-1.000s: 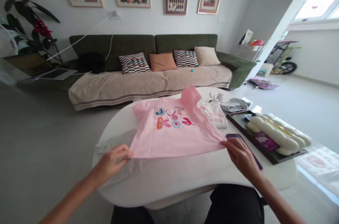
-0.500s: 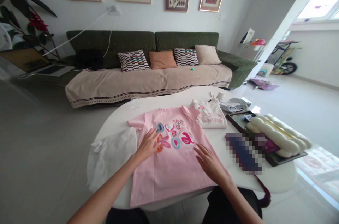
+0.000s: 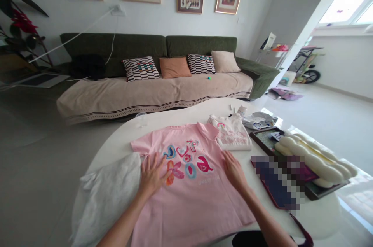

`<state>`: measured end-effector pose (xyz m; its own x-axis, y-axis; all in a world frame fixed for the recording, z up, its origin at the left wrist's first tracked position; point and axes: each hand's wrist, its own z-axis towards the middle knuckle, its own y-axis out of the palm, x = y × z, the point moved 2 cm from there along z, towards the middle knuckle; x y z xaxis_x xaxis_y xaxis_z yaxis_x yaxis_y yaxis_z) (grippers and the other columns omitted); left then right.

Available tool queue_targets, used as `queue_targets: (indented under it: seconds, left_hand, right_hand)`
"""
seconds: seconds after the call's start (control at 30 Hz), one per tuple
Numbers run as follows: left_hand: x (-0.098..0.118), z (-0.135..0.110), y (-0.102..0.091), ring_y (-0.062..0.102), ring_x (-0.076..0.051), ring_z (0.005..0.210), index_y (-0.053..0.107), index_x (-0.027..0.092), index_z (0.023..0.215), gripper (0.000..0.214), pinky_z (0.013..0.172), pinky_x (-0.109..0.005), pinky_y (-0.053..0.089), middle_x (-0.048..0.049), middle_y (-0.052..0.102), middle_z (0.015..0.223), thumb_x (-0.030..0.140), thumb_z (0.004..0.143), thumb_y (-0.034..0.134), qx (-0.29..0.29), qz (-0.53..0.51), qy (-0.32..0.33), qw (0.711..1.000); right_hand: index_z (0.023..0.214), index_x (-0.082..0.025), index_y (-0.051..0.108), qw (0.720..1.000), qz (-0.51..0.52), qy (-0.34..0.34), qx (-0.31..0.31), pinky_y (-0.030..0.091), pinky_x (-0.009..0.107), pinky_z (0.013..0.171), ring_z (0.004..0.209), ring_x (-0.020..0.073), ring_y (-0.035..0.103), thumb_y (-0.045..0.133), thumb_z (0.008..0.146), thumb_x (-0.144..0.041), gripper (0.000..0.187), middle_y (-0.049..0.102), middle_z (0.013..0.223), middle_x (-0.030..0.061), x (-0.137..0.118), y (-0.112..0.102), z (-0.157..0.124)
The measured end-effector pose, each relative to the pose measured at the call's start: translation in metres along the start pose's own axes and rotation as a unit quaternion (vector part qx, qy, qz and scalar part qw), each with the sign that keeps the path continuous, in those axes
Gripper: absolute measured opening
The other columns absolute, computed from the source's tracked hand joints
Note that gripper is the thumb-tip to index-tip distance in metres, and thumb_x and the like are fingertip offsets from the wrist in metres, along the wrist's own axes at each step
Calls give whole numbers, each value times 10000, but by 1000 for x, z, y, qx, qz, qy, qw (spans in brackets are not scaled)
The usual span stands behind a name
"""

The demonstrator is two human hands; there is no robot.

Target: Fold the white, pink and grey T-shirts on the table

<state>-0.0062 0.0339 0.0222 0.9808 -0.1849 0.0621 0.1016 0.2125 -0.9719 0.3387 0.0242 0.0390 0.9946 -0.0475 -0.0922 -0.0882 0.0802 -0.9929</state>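
A pink T-shirt [image 3: 186, 204] with a colourful printed front lies spread flat on the white table [image 3: 110, 146], its collar toward the sofa. My left hand [image 3: 152, 175] rests on the shirt's left side below the sleeve, fingers spread. On the opposite side, my right hand [image 3: 234, 169] lies flat along the shirt's right edge, fingers stretched out and fairly close together. Neither hand grips the cloth. To the left is a rumpled white garment [image 3: 113, 196]. A folded white shirt [image 3: 233, 132] with a small rainbow print lies beyond the pink one's right sleeve.
At the right stand a dark-rimmed tray [image 3: 259, 138] with a puffy cream-coloured item [image 3: 314, 157] on it, and a blurred dark phone-like object [image 3: 274, 184] with a strap. A crumpled silver packet [image 3: 259, 119] and a clear cup [image 3: 142, 118] are farther back. Behind is a green sofa [image 3: 201, 44].
My hands have moved apart, the left from the print to the shirt's left side, the right to its right edge. The view has shifted slightly.
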Motion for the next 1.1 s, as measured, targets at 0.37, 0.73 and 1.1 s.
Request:
queue_targets:
  seconds: [0.37,0.73,1.1]
  left_hand:
    - [-5,0,6,198,-346,1294,367,363,1315,611,1009,-508,224,-5,322,1410,615,760,424,40,10,23,999]
    - [-5,-2,6,174,-326,1307,316,379,1334,642,1038,-500,166,13,310,1415,619,751,439,39,9,14,999]
    - [-4,-1,5,165,-330,1311,314,376,1337,653,1035,-508,166,1,273,1432,635,748,426,27,-7,1,1000]
  right_hand:
    - [1339,-328,320,997,-46,55,6,320,528,933,1312,265,192,222,906,-357,444,299,1420,8,50,1,98]
    - [1249,-286,455,986,-43,-161,-18,175,435,1041,1326,206,152,353,862,-223,406,290,1425,-2,-42,-4,125]
    - [1150,-66,489,995,-22,90,25,435,386,766,964,254,556,331,914,-308,373,572,1050,203,-21,-13,184]
